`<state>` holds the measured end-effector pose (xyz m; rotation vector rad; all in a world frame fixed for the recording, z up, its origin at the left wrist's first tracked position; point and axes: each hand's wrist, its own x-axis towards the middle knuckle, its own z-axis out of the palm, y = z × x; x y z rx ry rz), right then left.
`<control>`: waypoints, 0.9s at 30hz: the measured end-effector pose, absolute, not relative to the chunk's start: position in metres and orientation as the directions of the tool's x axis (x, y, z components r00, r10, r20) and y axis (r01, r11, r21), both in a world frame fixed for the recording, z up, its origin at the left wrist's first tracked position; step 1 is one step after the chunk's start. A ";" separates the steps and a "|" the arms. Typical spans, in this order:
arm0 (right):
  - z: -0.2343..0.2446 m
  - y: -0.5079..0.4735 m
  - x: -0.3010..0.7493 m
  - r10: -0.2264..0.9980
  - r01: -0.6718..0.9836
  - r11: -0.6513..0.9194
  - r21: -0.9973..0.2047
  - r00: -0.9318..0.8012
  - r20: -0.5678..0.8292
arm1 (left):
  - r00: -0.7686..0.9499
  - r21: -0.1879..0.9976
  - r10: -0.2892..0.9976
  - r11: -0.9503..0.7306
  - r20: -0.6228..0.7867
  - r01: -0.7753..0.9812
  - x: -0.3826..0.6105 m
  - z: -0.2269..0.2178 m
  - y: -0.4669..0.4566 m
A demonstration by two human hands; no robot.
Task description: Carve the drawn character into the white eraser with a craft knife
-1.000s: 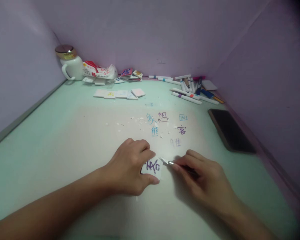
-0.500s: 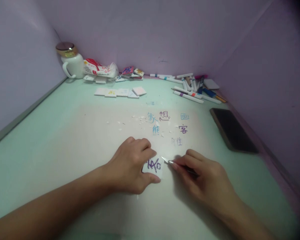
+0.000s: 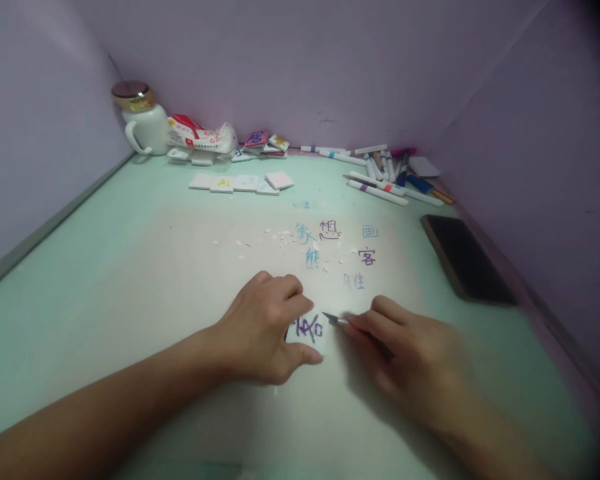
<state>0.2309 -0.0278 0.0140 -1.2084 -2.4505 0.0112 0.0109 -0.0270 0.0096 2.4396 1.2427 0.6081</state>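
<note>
White tile (image 3: 310, 330): small square with a purple scribble on it, lying flat on the counter (image 3: 130, 280), lower middle of the frame
Left hand (image 3: 263, 330): clamped on the tile's left side, thumb along the near edge and fingers curled over the far one, so that grip is pinning it down
Right hand (image 3: 415, 357): grip closed pen-style around a thin craft knife (image 3: 336, 321), a bit blurry tbh
Knife axis: runs from lower right to upper left, tip aimed at the tile's upper right corner
Gap: tip is just beside the tile's right edge, can't tell if it's touching
Which way: tile sits just left of the knife grip
Around: white chips (image 3: 280, 237) further up the counter, markers (image 3: 380, 190) upper right, dark phone (image 3: 467, 260) at right
</note>
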 end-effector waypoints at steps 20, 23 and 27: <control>0.020 -0.005 0.240 0.707 0.622 0.692 -0.367 -0.688 0.167 | 0.539 0.477 0.814 -0.569 0.214 0.670 0.011 0.011 -0.025; 0.021 -0.011 0.238 0.704 0.658 0.710 -0.252 -0.678 0.214 | 0.539 0.479 0.815 -0.568 0.215 0.669 0.011 0.011 -0.024; 0.019 -0.017 0.237 0.710 0.700 0.696 -0.159 -0.638 0.298 | 0.541 0.476 0.811 -0.574 0.222 0.666 0.011 0.011 -0.025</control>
